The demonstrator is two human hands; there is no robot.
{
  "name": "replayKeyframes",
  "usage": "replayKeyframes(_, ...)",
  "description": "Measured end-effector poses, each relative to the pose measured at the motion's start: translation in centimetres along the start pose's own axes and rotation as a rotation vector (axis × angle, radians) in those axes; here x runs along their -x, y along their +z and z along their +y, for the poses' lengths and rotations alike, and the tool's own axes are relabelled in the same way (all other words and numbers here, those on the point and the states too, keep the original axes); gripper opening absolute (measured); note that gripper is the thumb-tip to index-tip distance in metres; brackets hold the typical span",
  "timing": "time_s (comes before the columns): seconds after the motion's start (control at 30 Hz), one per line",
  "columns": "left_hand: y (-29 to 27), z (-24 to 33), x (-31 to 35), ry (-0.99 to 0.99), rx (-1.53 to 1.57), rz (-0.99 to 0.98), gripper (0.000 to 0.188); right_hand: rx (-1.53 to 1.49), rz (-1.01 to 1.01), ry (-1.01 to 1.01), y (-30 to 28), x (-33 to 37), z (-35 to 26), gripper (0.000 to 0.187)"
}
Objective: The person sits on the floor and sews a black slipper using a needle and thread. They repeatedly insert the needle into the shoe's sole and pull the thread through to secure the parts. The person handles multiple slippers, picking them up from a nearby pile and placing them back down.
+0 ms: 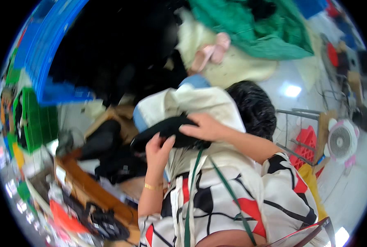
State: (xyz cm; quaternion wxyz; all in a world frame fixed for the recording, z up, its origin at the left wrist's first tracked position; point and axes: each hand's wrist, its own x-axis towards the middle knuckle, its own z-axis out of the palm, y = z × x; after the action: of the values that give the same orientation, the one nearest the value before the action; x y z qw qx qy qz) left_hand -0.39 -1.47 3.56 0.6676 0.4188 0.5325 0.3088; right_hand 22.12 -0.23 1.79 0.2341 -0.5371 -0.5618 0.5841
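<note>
A soft black cloth piece, long and rounded at its left end, lies across my lap over a cream apron. My left hand grips its near edge, thumb and fingers closing on the cloth. My right hand is closed over its right part from above. What exactly the black piece is, I cannot make out; blur and my fingers hide some of it. Dark green straps run from the apron up over my patterned shirt.
A large dark heap fills the area ahead, beside a blue bin edge. Pink slippers and a green sheet lie beyond my knees. A black plastic bag sits at my right, a small fan farther right, a wooden ledge at left.
</note>
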Motion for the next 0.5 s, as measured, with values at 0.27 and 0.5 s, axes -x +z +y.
replayKeyframes(0.27, 1.8, 3.9, -1.4, 0.687, -0.649, 0.221, 0.022, -0.63, 0.703, -0.071, -13.6, -2.4, -0.2, 0.041)
replayKeyframes(0.5, 0.6, -1.7, -4.1, 0.433, -0.729, 0.065, 0.012, -0.737, 0.617, -0.183, -17.0, -2.0, 3.1, 0.034)
